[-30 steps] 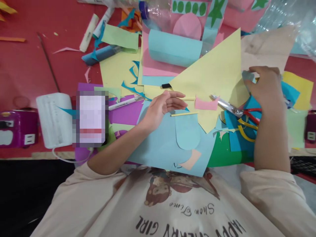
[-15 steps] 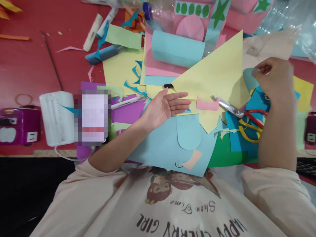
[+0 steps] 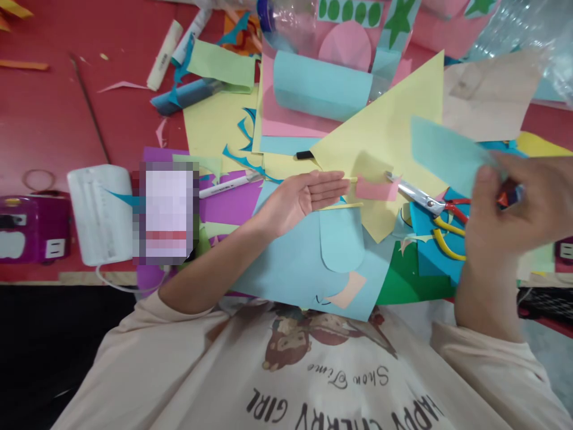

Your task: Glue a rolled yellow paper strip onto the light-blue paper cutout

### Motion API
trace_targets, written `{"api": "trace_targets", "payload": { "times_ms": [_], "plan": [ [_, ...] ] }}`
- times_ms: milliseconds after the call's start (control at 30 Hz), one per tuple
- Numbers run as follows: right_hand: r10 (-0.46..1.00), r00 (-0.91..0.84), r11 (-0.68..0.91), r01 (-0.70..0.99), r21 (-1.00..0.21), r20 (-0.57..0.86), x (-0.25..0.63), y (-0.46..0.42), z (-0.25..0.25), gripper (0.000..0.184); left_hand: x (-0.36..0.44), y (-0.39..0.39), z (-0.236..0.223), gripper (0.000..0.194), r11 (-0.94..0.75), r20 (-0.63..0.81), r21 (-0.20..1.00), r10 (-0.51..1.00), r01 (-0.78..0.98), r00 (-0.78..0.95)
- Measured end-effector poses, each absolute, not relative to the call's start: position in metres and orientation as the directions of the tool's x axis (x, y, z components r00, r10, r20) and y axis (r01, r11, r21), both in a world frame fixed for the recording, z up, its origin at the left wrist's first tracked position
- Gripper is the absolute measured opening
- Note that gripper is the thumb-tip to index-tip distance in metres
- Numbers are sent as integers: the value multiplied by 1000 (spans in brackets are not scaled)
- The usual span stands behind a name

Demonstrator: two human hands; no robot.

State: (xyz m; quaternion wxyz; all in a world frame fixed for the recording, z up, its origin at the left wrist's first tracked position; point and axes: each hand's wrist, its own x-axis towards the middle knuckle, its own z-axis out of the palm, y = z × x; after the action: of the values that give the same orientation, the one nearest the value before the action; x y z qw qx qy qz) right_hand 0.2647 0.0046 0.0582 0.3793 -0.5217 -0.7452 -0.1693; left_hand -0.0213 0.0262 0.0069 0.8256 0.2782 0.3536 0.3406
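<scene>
My left hand [image 3: 308, 194] lies palm up with its fingers stretched out and nothing in it, over light blue paper [image 3: 286, 257]. Just below its fingers is a rounded light blue cutout [image 3: 342, 242]. A pale blue piece of paper [image 3: 447, 152] is pinched by my right hand [image 3: 514, 203], raised at the right. Scissors [image 3: 423, 196] with red and yellow handles lie between the hands, the handle ends partly behind my right hand. A pink paper strip [image 3: 378, 187] rests near the blade tips, on a large yellow sheet [image 3: 403, 125].
A bottle wrapped in light blue paper [image 3: 322, 83] lies at the back beside pink paper with green shapes. Markers [image 3: 165, 55], blue scraps and a phone-like blurred screen [image 3: 168, 209] are on the left, near a white device [image 3: 101, 215] with a cable and a purple box [image 3: 36, 230].
My right hand has lifted the pale blue paper piece and moved toward me and to the right. My left hand stays nearly in place, its fingers now closer together.
</scene>
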Motion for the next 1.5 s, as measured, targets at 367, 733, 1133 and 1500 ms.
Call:
{"api": "trace_targets", "payload": {
  "times_ms": [367,733,1133,1500],
  "plan": [
    [592,-624,788,582,-203,510,184,-37,28,26,-18,23,0,33,549,-389,804,776,-228,496],
    [854,-362,519,543,-659,374,214,-35,17,36,-18,23,-10,21,214,-207,964,976,-160,62],
    [873,-379,485,599,-637,308,212,-21,16,38,-21,26,-13,19,133,-142,971,989,-199,-29],
    [814,-508,581,707,-404,281,199,-4,4,19,-22,26,-13,17,97,-110,975,992,-201,-55]
  ]
}}
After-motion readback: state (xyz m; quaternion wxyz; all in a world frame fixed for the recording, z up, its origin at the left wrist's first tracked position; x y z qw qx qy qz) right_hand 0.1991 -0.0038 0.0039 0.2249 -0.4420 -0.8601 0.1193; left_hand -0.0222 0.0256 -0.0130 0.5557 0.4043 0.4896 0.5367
